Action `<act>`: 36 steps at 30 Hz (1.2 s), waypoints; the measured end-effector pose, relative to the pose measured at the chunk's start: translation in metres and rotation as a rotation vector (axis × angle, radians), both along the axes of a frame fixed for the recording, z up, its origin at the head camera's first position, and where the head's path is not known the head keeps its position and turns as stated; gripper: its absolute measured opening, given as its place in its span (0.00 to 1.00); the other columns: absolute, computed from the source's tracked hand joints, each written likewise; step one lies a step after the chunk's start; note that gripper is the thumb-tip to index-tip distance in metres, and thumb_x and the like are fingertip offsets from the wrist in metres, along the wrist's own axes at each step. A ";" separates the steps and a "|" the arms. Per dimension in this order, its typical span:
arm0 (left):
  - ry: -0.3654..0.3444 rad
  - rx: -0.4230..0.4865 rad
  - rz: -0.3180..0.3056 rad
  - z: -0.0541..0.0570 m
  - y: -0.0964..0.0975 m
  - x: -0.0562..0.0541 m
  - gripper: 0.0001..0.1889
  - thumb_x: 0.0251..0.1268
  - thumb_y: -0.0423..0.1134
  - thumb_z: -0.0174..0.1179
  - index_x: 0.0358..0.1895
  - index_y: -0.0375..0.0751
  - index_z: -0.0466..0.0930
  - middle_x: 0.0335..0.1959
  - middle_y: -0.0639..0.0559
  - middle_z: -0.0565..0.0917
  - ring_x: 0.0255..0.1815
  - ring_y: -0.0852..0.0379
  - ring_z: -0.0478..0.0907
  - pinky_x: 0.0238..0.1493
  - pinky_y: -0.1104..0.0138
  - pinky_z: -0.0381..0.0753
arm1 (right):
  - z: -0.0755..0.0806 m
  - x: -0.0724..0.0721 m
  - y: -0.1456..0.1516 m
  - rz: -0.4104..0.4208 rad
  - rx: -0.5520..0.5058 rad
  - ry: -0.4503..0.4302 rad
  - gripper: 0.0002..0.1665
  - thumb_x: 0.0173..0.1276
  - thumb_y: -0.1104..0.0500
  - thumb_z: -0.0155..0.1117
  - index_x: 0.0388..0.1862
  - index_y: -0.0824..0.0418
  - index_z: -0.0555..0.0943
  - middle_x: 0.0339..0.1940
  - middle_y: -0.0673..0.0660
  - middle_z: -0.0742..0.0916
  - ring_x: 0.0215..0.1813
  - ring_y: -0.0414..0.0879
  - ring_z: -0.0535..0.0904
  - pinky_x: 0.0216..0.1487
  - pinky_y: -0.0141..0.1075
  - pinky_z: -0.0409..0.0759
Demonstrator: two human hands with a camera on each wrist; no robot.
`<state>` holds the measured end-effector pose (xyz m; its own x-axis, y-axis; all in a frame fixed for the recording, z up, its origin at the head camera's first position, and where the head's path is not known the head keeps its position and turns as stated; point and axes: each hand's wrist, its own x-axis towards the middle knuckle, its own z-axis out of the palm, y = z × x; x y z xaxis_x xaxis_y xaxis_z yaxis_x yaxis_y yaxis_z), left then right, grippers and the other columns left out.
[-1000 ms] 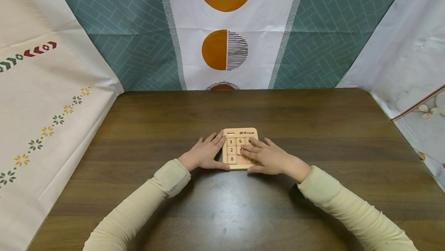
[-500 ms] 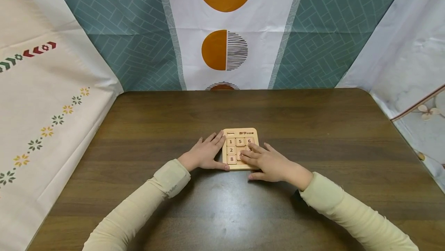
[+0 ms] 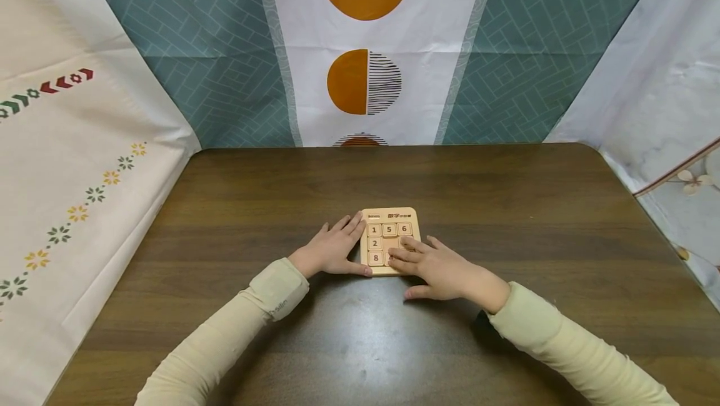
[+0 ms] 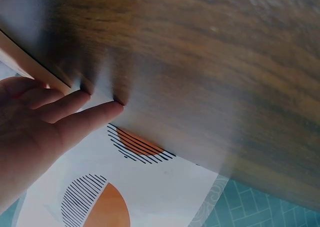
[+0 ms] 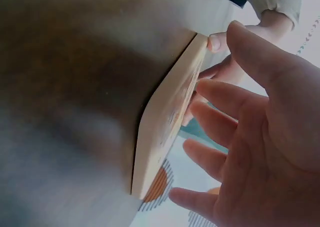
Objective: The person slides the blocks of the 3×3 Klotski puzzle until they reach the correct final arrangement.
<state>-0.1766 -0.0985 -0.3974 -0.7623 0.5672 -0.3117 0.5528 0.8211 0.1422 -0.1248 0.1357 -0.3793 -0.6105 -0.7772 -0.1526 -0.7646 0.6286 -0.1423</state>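
A wooden number sliding puzzle [image 3: 388,211] lies flat on the table. My left hand [image 3: 330,251] rests against its left side, fingers near the upper corner and thumb at the lower corner. In the left wrist view the fingers stretch past the puzzle's edge [image 4: 35,62]. From the right, my right hand [image 3: 441,272] reaches over the board with extended fingers. A fingertip lies on the 4 tile [image 3: 389,258] in the bottom row, partly covering it. The centre slot is bare. Tiles 1, 5, 6, 2 and 8 are readable; the lower right is hidden by the fingers.
The brown wooden table [image 3: 253,181] extends around the puzzle. Behind it hangs a teal and white patterned cloth [image 3: 225,81]. A cream embroidered cloth [image 3: 73,162] flanks the left side, and a white floral cloth [image 3: 669,94] the right.
The 4 tile has slid from the centre slot down to the bottom row under my right fingers, leaving the centre bare. My right hand moved slightly towards me; the left hand stayed put.
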 end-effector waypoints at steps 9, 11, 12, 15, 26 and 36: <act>-0.002 0.001 -0.003 0.000 -0.001 -0.001 0.55 0.49 0.73 0.50 0.72 0.40 0.39 0.73 0.47 0.37 0.72 0.46 0.41 0.61 0.42 0.51 | 0.000 -0.016 -0.017 -0.021 0.018 -0.010 0.38 0.64 0.39 0.53 0.69 0.55 0.62 0.70 0.54 0.63 0.71 0.57 0.51 0.60 0.62 0.53; -0.004 0.003 -0.005 0.000 -0.001 0.000 0.55 0.49 0.73 0.50 0.72 0.40 0.39 0.73 0.47 0.37 0.72 0.46 0.41 0.61 0.42 0.51 | 0.000 -0.018 -0.019 -0.043 0.025 -0.033 0.39 0.65 0.38 0.52 0.70 0.54 0.61 0.70 0.53 0.62 0.71 0.55 0.49 0.61 0.62 0.51; -0.003 0.002 -0.006 0.000 -0.001 0.000 0.55 0.49 0.73 0.50 0.72 0.40 0.39 0.73 0.47 0.37 0.72 0.46 0.41 0.61 0.42 0.51 | 0.000 -0.019 -0.019 -0.051 0.026 -0.037 0.39 0.65 0.38 0.52 0.70 0.54 0.61 0.70 0.52 0.62 0.71 0.55 0.49 0.61 0.61 0.51; -0.001 -0.003 -0.007 0.001 0.000 0.000 0.55 0.50 0.73 0.50 0.72 0.40 0.39 0.73 0.47 0.37 0.72 0.46 0.41 0.61 0.43 0.51 | 0.002 -0.020 -0.015 -0.068 0.025 -0.044 0.39 0.64 0.38 0.53 0.70 0.54 0.62 0.70 0.53 0.62 0.71 0.56 0.49 0.61 0.62 0.50; 0.015 -0.012 -0.005 0.002 0.001 0.001 0.55 0.49 0.73 0.50 0.72 0.40 0.41 0.73 0.46 0.37 0.72 0.46 0.41 0.61 0.43 0.51 | 0.003 -0.021 0.019 -0.150 0.033 -0.007 0.35 0.64 0.40 0.54 0.65 0.55 0.68 0.67 0.56 0.68 0.71 0.58 0.51 0.59 0.64 0.52; 0.011 -0.007 -0.001 0.002 0.001 0.001 0.55 0.49 0.73 0.50 0.72 0.40 0.40 0.73 0.46 0.37 0.72 0.46 0.42 0.61 0.42 0.51 | 0.001 -0.018 0.004 -0.114 0.011 0.013 0.35 0.64 0.40 0.54 0.66 0.56 0.68 0.67 0.56 0.68 0.70 0.58 0.53 0.59 0.63 0.52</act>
